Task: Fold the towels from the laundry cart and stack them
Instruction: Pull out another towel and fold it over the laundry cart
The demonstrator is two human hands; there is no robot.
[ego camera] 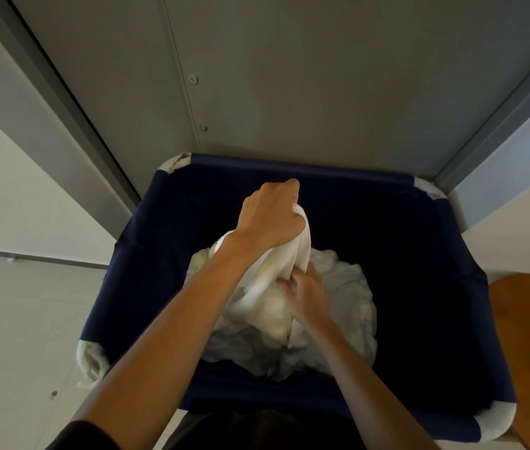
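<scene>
Early going, by the look of it: no folded towel, no stack anywhere in view, only the fetching under way. Clamped in the left grip (270,216), raised over the middle of the laundry cart (146,287): the bunched end of a white towel (299,251). Lower, just beneath, the right grip (305,295), pinching a fold of the same cloth. Deep in the cart's bottom, a crumpled white heap (351,287) left to fold. Limp, soft, heavily creased, hanging like a twisted rope.
</scene>
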